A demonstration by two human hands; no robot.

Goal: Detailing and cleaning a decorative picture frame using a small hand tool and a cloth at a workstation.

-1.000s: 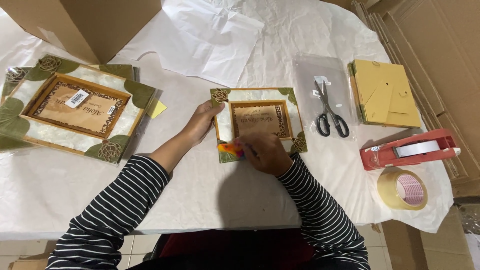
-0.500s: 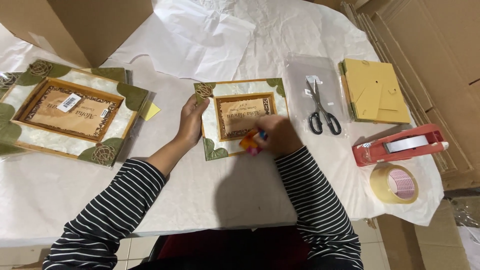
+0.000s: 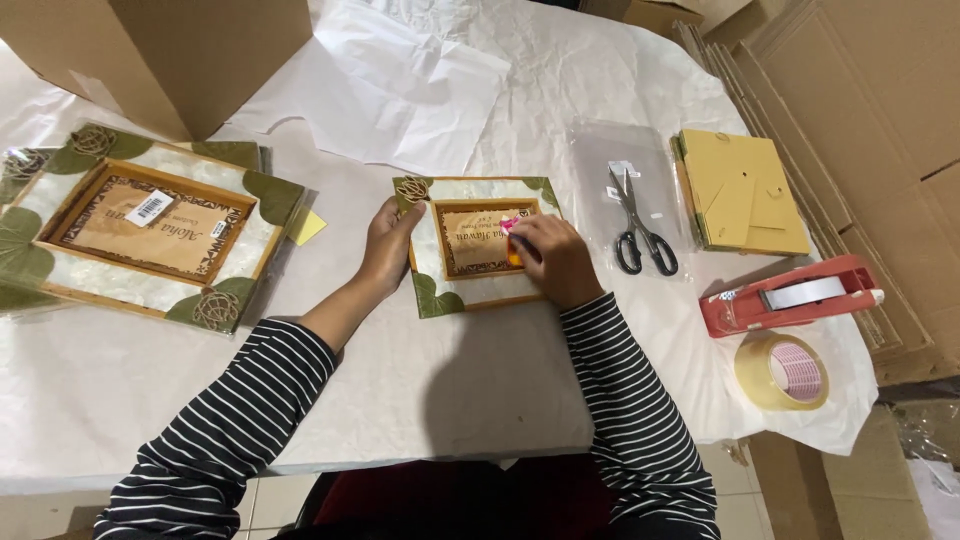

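Observation:
A small picture frame (image 3: 470, 290) with green leaf corners and a pale shell border lies flat in the middle of the white-covered table. My left hand (image 3: 388, 245) rests on its left edge, fingers spread over the border. My right hand (image 3: 552, 258) sits over the frame's right part, closed on a small orange and pink tool (image 3: 510, 240) whose tip touches the brown insert in the frame's window. Part of the frame's right side is hidden under my right hand.
A larger frame of the same kind (image 3: 140, 235) lies at the left, a cardboard box (image 3: 190, 55) behind it. White tissue paper (image 3: 400, 90) is spread at the back. Scissors (image 3: 640, 225), a yellow backing board (image 3: 745, 195), a red tape dispenser (image 3: 790, 295) and a tape roll (image 3: 785, 370) sit at the right.
My right hand with the tool has moved from the frame's lower left edge up onto its centre window. My left hand stays on the left edge. The view has shifted.

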